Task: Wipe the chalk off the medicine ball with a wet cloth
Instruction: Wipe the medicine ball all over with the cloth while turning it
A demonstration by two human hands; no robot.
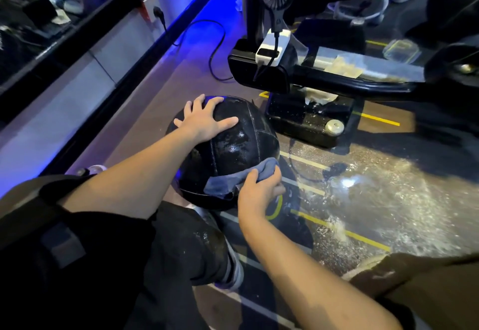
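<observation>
Black textured ball rests on the floor against the person's shoe. Left hand lies flat on top, fingers spread wide. Right hand pinches a blue-grey cloth against the lower side. Wiping appears well advanced: upper panels glisten wet, and no clear chalk remains in view; the far side is hidden.

A glossy black, panel-stitched medicine ball carries a grey-blue cloth at five o'clock; the dark speckled floor shows yellow and white stripes.
</observation>
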